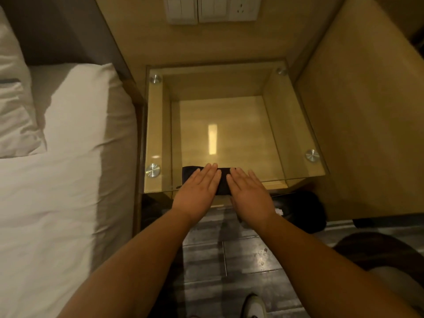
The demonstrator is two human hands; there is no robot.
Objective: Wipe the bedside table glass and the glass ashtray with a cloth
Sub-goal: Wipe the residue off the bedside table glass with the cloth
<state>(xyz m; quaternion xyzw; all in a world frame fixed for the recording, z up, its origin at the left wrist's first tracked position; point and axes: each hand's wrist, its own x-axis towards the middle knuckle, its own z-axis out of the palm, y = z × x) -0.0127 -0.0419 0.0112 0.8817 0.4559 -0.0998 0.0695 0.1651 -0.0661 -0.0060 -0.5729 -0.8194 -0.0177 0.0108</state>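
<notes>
The bedside table has a clear glass top (296,134) held by round metal studs at its corners over a wooden box frame. A dark folded cloth (223,180) lies on the glass near its front edge. My left hand (198,191) and my right hand (247,193) rest flat side by side on the cloth, palms down, fingers straight and together, pressing it onto the glass. Most of the cloth is hidden under the hands. No ashtray shows in the head view.
A bed with white sheet (57,203) and pillows (13,99) lies at the left. Wall switches and a socket (213,8) sit above the table. A wooden panel (367,111) stands to the right. A dark bag (305,210) and a shoe (254,306) are on the grey floor.
</notes>
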